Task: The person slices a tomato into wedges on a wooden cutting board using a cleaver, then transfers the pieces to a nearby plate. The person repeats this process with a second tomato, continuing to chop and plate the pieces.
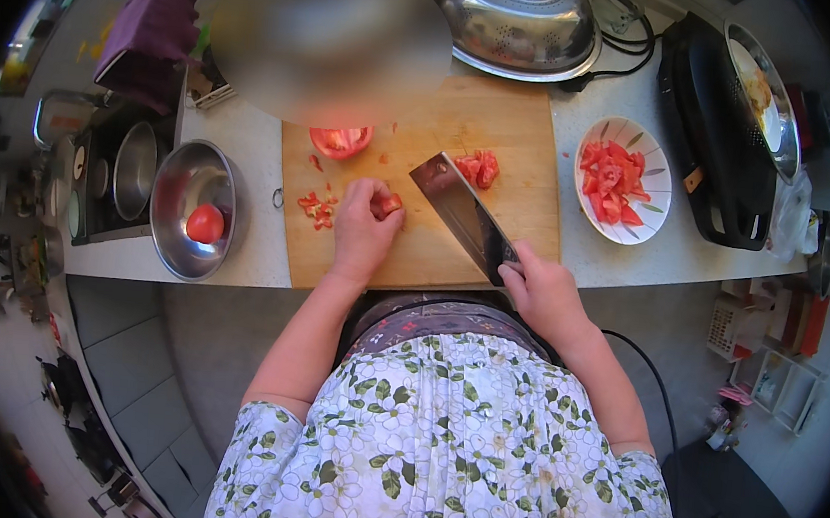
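Note:
My left hand [363, 230] rests on the wooden cutting board [535, 131] with its fingers curled round a small piece of tomato [391, 204]. In my right hand [545, 292] is the handle of a cleaver [463, 216]; its broad blade slants up and left over the board, apart from my left fingers. Chopped tomato [478, 169] lies just beyond the blade. Left of my left hand are small tomato scraps [317, 211]. Farther back sits a cut tomato half [340, 141], partly covered by a blurred patch.
A steel bowl [168, 237] with a whole tomato [205, 224] stands at left. To the right, a white bowl [585, 213] holds chopped tomato. Behind are an upturned steel colander [520, 22] and a black cable [641, 44]. A black appliance [717, 137] stands far right.

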Demonstrator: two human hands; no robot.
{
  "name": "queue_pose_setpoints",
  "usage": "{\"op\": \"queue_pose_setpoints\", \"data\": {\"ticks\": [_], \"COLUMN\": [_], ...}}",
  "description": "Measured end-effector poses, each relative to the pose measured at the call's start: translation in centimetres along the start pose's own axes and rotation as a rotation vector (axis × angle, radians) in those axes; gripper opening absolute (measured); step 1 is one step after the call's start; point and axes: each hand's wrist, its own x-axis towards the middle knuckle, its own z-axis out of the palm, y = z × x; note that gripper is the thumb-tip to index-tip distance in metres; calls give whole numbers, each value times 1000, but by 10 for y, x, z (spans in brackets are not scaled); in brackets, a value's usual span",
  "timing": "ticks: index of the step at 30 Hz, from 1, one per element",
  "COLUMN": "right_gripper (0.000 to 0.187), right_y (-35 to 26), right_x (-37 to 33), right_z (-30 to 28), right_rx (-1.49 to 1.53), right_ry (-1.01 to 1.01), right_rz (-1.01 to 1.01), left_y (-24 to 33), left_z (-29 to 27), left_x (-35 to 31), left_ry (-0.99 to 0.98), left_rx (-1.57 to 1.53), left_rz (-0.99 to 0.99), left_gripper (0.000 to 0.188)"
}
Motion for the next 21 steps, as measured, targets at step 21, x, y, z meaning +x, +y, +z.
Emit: {"op": "queue_pose_setpoints", "data": {"ticks": [21], "right_gripper": [19], "right_y": [-18], "right_x": [6], "right_z": [7], "right_rx": [-28], "right_ry": [-79], "right_rz": [-36], "left_y": [-8], "left_z": [-10], "left_x": [-11], "left_ry": [9], "left_rx": [-563], "left_rz": [-386], "left_gripper": [10]}}
